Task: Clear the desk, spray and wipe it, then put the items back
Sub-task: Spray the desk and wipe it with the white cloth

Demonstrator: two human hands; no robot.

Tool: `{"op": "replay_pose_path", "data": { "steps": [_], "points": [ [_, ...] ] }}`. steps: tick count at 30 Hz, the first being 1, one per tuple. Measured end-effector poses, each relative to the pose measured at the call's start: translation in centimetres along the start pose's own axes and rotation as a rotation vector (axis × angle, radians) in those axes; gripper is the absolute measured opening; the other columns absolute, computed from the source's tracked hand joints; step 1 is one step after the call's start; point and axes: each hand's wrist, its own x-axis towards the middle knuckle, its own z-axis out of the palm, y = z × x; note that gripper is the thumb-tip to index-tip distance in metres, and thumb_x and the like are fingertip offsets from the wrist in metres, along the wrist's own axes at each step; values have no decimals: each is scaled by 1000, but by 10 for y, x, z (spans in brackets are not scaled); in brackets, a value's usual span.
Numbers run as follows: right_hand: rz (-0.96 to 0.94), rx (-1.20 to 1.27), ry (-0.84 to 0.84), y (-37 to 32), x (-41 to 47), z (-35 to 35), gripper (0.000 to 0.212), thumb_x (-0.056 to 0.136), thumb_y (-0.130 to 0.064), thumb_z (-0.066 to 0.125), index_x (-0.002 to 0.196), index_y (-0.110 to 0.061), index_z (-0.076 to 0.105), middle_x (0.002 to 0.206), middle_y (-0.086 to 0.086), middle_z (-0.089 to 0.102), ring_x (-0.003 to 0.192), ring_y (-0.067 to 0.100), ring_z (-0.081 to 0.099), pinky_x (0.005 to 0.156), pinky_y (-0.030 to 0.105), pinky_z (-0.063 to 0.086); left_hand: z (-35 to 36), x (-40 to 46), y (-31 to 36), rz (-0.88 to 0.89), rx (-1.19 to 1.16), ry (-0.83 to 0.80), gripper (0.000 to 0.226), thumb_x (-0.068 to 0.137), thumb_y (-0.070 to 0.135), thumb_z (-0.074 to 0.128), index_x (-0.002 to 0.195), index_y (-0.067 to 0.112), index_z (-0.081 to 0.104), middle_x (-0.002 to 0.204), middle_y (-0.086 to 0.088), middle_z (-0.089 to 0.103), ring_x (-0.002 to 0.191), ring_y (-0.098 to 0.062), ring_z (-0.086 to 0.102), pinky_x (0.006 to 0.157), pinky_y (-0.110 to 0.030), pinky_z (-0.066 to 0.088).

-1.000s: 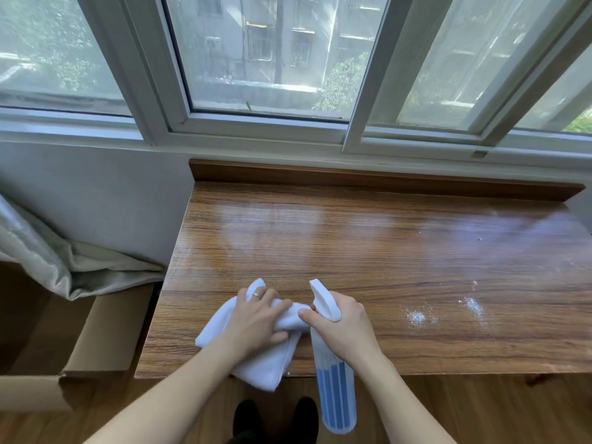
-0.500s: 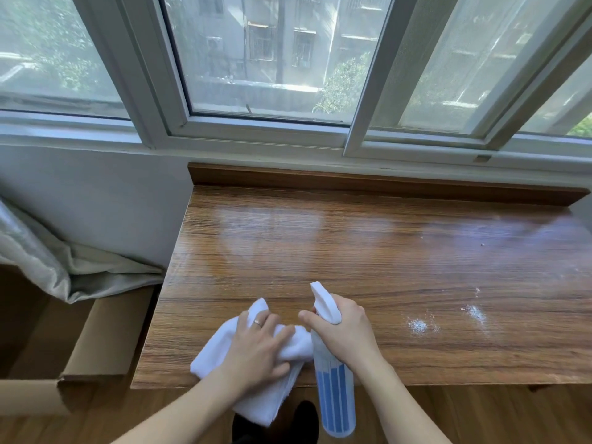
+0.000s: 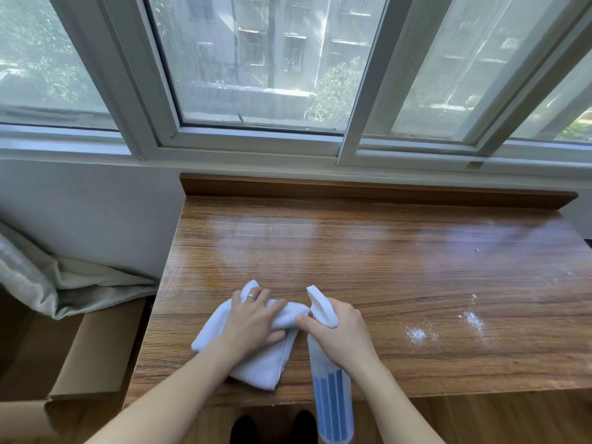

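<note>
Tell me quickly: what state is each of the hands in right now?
Left hand: fingers curled on the white cloth.
Right hand: gripping the spray bottle.

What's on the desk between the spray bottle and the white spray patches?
Nothing: in the head view, bare wood of the desk separates the spray bottle from the white spray patches.
</note>
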Motion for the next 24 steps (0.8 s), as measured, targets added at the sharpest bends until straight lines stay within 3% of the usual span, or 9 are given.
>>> {"op": "replay_pose_path", "data": {
  "steps": [5,9,13,17,21,24],
  "points": [
    [-13,-5,1,-1,-1,-2,32,78,-47,74,73,-17,62,69,1,63,65,12,56,62,28,42,-4,5,6,-68,-45,-12,54,50,56,77,94,26,71,85,-2,62,80,-29,63,64,-44,46],
    [7,19,11,-2,-1,-2,40,78,-47,75,78,-9,63,75,9,65,65,17,54,62,31,43,9,-30,21,10,-95,34,54,57,56,60,102,27,66,90,-1,60,82,-28,60,69,-45,45],
    [-3,4,27,-2,-1,-2,43,78,-48,75,79,-7,62,76,10,65,67,20,57,61,30,42,24,-67,38,60,-161,115,58,54,55,59,105,27,56,94,0,56,88,-27,50,74,-46,39],
    [-7,0,26,-2,-2,-2,46,79,-49,75,80,-5,61,69,9,59,61,11,48,59,28,39,24,-72,39,64,-158,129,56,53,55,61,102,28,59,92,1,59,89,-25,48,73,-42,33],
    [7,36,48,-1,-3,-1,43,79,-46,76,78,-6,61,63,-4,53,59,9,46,59,27,38,16,-56,27,81,-108,70,57,54,59,59,103,30,58,90,2,60,84,-25,61,65,-45,46],
    [3,37,52,-1,-5,-1,40,78,-45,76,77,-8,61,63,-5,53,59,7,46,59,26,38,9,-38,16,48,-67,-1,60,50,57,70,102,28,63,89,1,61,80,-27,63,61,-45,47]
  ]
}}
